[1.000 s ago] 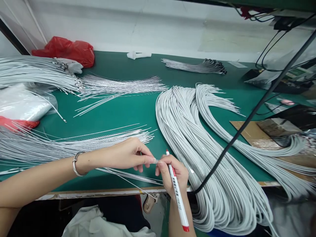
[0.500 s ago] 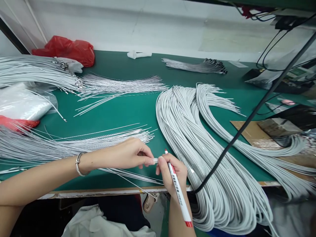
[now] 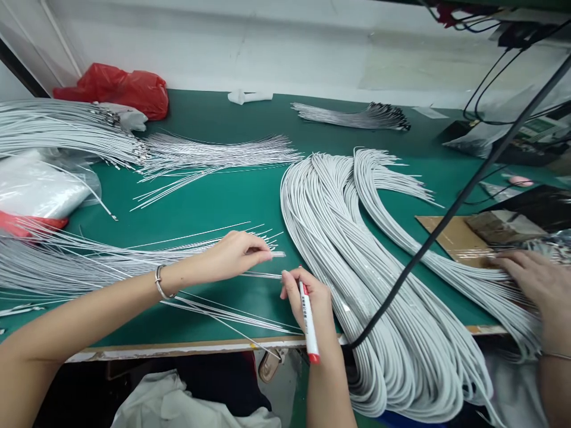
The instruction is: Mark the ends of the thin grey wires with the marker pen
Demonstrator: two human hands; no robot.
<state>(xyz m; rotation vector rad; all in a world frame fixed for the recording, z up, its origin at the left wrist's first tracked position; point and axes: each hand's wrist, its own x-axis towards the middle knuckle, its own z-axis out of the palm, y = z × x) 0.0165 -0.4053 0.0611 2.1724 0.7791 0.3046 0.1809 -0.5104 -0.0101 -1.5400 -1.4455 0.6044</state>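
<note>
My left hand pinches a small clear piece that sticks out past its fingertips, above the ends of a bundle of thin grey wires. To its right and slightly lower, my right hand has its fingers closed round a white marker with red ends. Thumb and forefinger of that hand also meet the tips of a few thin wires coming from the left. The two hands are apart. Close beside my right hand lies a big looped bundle of light grey cables.
Another person's hand touches cables at the right, by a cardboard sheet. A black cable crosses diagonally in front. More wires, a red bag and a clear bag lie on the green table.
My left hand has moved up and slightly left, away from my right hand, with the clear piece. The marker has tilted more upright. Another person's hand has come in at the right.
</note>
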